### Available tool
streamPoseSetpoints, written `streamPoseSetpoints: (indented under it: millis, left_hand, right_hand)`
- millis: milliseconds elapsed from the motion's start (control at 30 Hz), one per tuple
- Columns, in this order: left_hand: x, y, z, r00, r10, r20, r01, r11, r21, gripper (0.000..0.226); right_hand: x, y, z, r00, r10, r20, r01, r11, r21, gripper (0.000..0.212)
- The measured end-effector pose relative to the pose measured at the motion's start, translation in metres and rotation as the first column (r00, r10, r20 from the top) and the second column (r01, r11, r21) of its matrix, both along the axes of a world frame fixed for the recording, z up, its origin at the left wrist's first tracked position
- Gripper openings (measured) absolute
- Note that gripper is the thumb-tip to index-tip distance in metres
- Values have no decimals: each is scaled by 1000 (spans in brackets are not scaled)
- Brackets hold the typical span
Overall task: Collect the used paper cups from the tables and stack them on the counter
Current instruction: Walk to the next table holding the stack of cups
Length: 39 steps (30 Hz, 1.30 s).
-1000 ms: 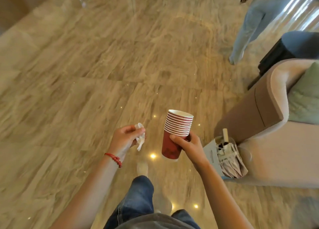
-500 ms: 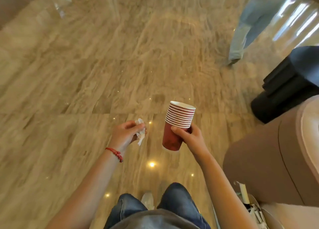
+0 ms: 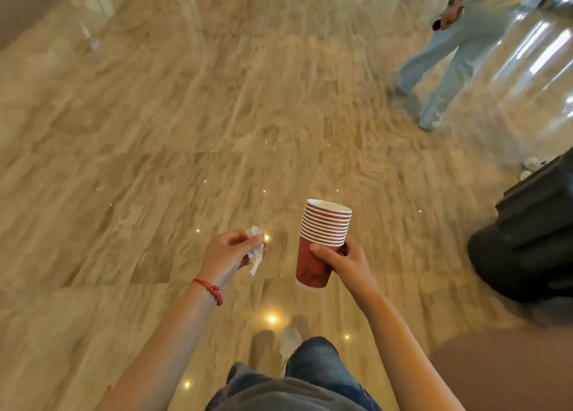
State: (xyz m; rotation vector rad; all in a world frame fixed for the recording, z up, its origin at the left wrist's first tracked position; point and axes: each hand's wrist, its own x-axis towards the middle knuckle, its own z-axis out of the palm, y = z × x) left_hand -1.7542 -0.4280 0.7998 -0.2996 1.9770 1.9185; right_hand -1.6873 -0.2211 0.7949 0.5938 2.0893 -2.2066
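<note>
I see the right hand [image 3: 344, 260] wrapped round a nested stack of red paper cups [image 3: 321, 243], upright over the marble floor [image 3: 155, 147]. The left hand [image 3: 231, 251] pinches a crumpled white tissue [image 3: 255, 251]. Collecting looks mostly done; no counter in sight, stacking there remains.

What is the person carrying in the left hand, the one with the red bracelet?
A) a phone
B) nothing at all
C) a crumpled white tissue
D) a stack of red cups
C: the left hand pinches a crumpled white tissue, while the stack of red cups is in the right hand.
</note>
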Motion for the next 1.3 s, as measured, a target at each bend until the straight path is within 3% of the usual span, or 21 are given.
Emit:
streamPoseSetpoints:
  millis: [300, 467, 667, 1000, 1300]
  left_hand:
    - [-219, 47, -10, 999, 30, 27, -31, 999, 33, 11]
    - [-365, 66, -27, 999, 43, 17, -44, 999, 31, 11]
    - [-545, 86, -1, 999, -7, -32, 9, 999, 40, 19]
    - [-775, 153, -19, 999, -37, 31, 36, 999, 29, 9]
    - [-1012, 227, -12, 1000, -11, -2, 11, 1000, -14, 18]
  right_hand:
    - [-227, 47, 0, 999, 41, 4, -41, 999, 23, 31]
    - [-364, 68, -20, 1000, -4, 16, 3, 1000, 14, 34]
    - [-530, 95, -2, 998, -57, 6, 56, 998, 7, 32]
    - [-749, 154, -22, 995, -94, 43, 95, 995, -24, 43]
    - [-997, 235, -8, 999, -50, -3, 50, 999, -12, 31]
